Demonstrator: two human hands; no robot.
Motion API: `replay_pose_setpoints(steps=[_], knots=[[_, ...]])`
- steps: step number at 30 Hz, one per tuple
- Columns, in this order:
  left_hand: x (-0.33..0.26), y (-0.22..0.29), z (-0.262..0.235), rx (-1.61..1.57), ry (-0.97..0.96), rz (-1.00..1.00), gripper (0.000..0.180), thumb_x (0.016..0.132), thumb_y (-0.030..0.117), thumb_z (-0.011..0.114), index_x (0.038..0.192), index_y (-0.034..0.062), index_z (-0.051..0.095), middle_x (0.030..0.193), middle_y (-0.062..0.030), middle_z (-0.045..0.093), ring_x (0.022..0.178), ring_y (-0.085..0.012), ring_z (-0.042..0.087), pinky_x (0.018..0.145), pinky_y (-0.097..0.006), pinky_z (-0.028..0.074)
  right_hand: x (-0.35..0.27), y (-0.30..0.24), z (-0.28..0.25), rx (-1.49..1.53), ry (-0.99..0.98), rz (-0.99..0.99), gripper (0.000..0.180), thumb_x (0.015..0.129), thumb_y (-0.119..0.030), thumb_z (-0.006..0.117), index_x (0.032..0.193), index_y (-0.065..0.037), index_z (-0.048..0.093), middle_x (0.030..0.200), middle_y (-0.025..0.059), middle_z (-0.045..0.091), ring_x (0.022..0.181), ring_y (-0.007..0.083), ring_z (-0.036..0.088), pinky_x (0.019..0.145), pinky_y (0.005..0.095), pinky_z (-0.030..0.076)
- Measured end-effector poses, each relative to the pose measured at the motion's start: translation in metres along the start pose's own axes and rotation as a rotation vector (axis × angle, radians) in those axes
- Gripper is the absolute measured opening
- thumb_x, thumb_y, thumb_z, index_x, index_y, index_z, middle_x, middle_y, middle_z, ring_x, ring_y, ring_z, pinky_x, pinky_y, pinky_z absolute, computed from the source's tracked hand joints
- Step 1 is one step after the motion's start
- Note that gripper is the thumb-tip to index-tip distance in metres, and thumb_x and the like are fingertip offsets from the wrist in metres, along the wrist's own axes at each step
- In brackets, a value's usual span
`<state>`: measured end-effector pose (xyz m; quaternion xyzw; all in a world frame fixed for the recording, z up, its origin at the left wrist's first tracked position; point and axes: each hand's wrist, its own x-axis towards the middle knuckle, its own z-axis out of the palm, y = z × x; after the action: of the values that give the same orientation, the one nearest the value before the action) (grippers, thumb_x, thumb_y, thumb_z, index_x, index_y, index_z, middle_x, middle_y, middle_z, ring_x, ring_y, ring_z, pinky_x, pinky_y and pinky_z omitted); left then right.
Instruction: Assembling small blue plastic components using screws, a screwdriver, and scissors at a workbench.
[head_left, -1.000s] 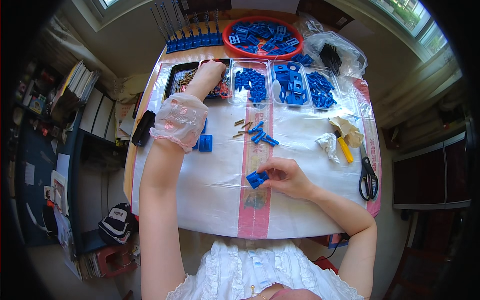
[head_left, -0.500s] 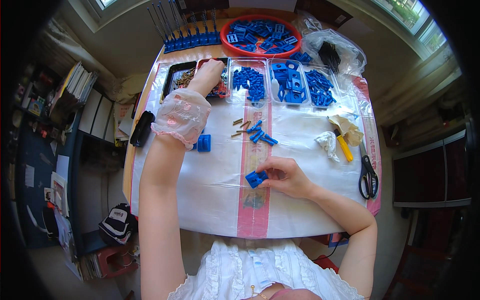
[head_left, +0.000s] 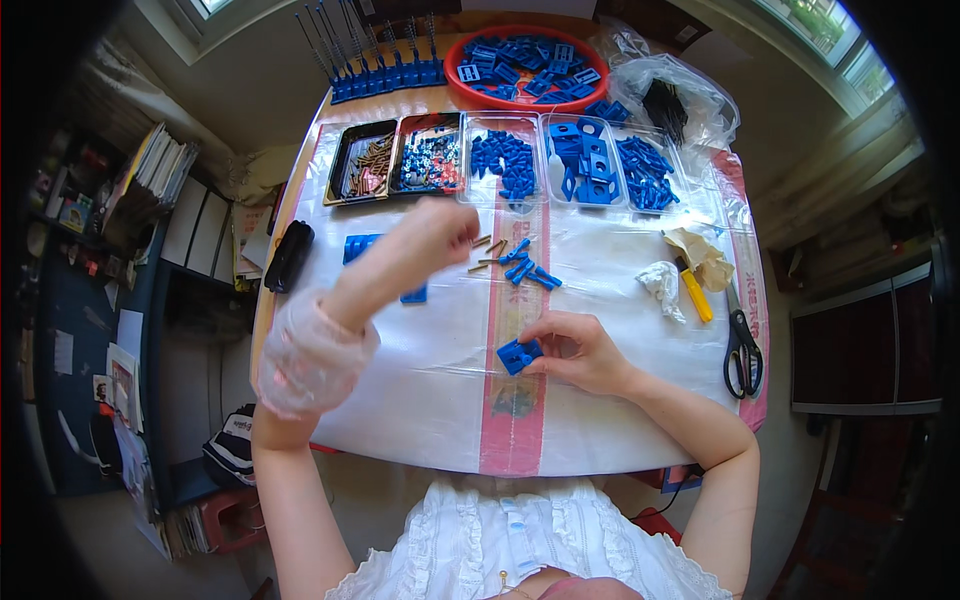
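My right hand [head_left: 580, 352] holds a small blue plastic part [head_left: 517, 355] against the plastic-covered table [head_left: 430, 400], near its front middle. Raised above the table, my left hand [head_left: 440, 228] is blurred, its fingers curled; whether something small sits in them is not visible. A clear plastic cuff covers that forearm [head_left: 312, 355]. Just right of the left hand lie a few brown screws [head_left: 484, 243] and loose blue pieces [head_left: 530, 270]. Two flat blue parts [head_left: 358, 245] lie partly hidden under the left arm.
Along the back stands a row of trays: brown screws [head_left: 362, 165], mixed small parts [head_left: 430, 160], blue parts [head_left: 505, 160]. Behind are a red bowl [head_left: 460, 95] and blue rod racks [head_left: 385, 75]. Scissors [head_left: 742, 350], a yellow-handled tool [head_left: 695, 295] and a tissue [head_left: 662, 280] lie right; a black case [head_left: 288, 255] left.
My left hand has pulled back from the trays toward me and now hovers over the table. The right hand stays in place with the blue part.
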<state>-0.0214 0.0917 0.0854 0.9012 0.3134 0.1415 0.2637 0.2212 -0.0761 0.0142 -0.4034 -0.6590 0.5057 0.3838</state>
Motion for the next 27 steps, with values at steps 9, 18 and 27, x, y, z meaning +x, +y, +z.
replay_pose_setpoints(steps=[9,18,27], knots=[[-0.036,0.02,0.049,-0.056,-0.014,0.082,0.014,0.088,0.001,0.071,0.101,-0.0021,0.066,0.094,-0.0171,0.068,0.085,-0.0303,0.07,0.076,-0.038,0.058,0.001,-0.003,0.0,-0.01,-0.005,0.001,0.031,0.081,-0.007,0.087,0.108,-0.005,0.072,0.082,-0.0018,0.062,0.071,0.0053,0.054,0.063,0.0238,0.044],[-0.016,0.0,-0.006,-0.197,0.143,-0.072,0.013,0.088,-0.002,0.073,0.101,-0.0017,0.071,0.097,-0.0093,0.072,0.088,-0.0161,0.072,0.074,-0.031,0.06,0.0,-0.001,0.001,-0.006,-0.009,-0.004,0.032,0.08,-0.006,0.087,0.109,-0.005,0.072,0.081,-0.0019,0.062,0.071,0.0054,0.053,0.062,0.0238,0.044],[0.034,-0.108,-0.066,0.244,0.411,-0.178,0.01,0.084,0.005,0.073,0.092,-0.0011,0.075,0.092,-0.018,0.073,0.083,-0.0304,0.072,0.08,-0.039,0.057,0.001,0.0,0.0,0.0,-0.006,-0.004,0.032,0.08,-0.006,0.086,0.108,-0.005,0.072,0.081,-0.0011,0.062,0.071,0.0059,0.054,0.063,0.0244,0.044]])
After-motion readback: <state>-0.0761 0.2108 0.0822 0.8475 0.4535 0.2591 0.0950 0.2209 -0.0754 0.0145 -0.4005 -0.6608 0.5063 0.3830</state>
